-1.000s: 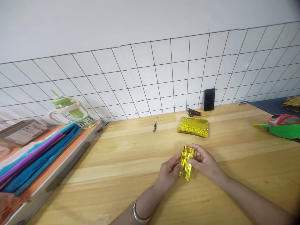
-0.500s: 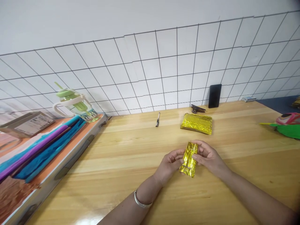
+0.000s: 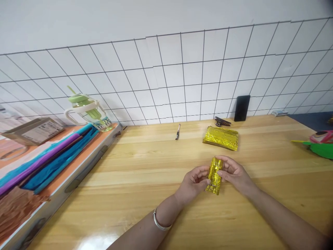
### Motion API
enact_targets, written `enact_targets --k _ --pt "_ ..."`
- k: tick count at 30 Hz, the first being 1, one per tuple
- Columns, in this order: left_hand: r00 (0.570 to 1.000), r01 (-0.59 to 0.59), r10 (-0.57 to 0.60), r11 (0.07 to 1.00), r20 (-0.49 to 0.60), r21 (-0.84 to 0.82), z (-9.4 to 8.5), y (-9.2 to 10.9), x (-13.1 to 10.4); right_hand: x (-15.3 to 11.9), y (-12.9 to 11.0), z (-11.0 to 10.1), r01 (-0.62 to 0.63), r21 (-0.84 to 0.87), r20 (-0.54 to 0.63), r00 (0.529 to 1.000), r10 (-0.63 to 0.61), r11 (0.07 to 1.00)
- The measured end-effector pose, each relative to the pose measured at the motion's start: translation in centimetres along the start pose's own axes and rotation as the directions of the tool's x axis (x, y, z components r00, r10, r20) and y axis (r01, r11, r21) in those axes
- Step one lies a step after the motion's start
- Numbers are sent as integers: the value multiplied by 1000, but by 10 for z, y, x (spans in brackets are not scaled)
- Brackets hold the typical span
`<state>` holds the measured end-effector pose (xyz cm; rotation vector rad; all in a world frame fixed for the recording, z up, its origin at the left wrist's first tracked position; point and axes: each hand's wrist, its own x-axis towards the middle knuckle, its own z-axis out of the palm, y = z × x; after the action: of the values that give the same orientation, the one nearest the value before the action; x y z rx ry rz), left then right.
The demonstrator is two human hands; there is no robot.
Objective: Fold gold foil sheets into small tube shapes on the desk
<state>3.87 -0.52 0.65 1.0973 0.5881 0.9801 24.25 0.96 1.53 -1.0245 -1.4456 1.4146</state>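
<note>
A shiny gold foil piece (image 3: 214, 177), folded into a narrow strip, is held between both hands above the wooden table (image 3: 145, 205). My left hand (image 3: 196, 180) grips its left edge near the lower end, thumb on top. My right hand (image 3: 232, 171) pinches the right side, with the thumb on the foil and the fingers behind its upper part. Beyond the hands lies a flat stack of gold foil sheets (image 3: 221, 138). The fingertips behind the foil are partly hidden.
Behind the stack are a dark hair clip (image 3: 222, 122) and a black phone (image 3: 241, 108) against the tiled wall. A pen (image 3: 178, 132) lies left of them. At left stand a green-lidded bottle (image 3: 90, 111) and an open cardboard box (image 3: 35, 131); a green item (image 3: 322, 149) is at right.
The view has shifted slightly, so the scene sits a little further right. The foil strip looks narrower between the hands, its sides drawn inward. Both hands keep their hold.
</note>
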Motion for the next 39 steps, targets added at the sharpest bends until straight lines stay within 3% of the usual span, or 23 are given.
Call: enact_targets --k 9,16,29,39 --pt "988 -147 154 959 -12 243 3 -2 -5 -2 -6 1 23 40 5 1000 -23 999" --pt "988 -119 152 884 -36 451 7 3 -7 -2 -4 -1 20 107 -10 1000 -19 994" --pt "985 -98 157 856 -75 508 7 -8 -6 -4 -3 10 90 86 -45 995 -87 992" --pt "989 -102 142 857 -42 506 12 1 -7 -4 5 11 117 -37 -113 986 -121 992"
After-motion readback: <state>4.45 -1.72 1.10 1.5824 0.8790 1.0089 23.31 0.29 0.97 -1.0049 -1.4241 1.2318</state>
